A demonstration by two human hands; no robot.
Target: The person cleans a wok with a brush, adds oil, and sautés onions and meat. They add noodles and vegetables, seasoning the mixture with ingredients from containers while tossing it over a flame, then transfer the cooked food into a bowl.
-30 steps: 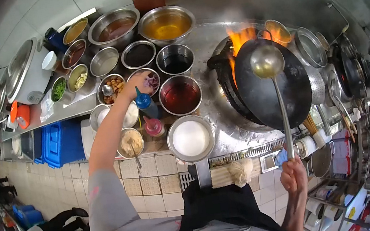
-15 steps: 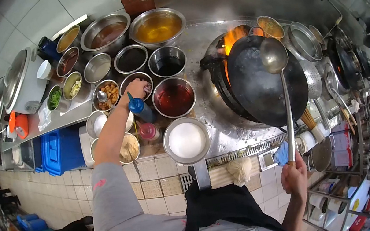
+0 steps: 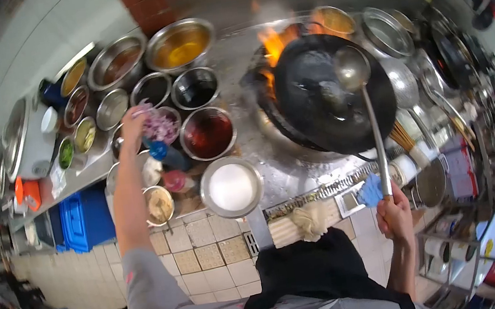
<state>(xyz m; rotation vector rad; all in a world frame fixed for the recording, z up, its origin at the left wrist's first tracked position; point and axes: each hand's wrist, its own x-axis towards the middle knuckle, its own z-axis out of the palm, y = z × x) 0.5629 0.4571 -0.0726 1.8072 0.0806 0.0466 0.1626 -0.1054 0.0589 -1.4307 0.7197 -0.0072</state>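
Observation:
Chopped purple onion [image 3: 160,127] spills from the fingers of my left hand [image 3: 133,127], above the small metal bowls. My right hand [image 3: 394,216] grips the handle end of a long metal ladle [image 3: 376,136]. The ladle's round head is over the black wok [image 3: 328,96], which stands tilted on the burner with flames [image 3: 272,46] at its left edge. A little shiny liquid shows in the wok. Just below my left hand are a blue-capped bottle [image 3: 166,155] and a pink-topped bottle [image 3: 177,181].
Bowls of red liquid [image 3: 208,133], dark liquid [image 3: 194,88], yellow oil [image 3: 180,46] and white powder or liquid [image 3: 231,187] stand left of the stove. Strainers [image 3: 386,32] and pans line the right side. A cloth [image 3: 310,220] lies at the front edge.
My left hand has lifted out of the onion bowl with onion in it and moved left. The view has shifted, and liquid now glistens in the wok.

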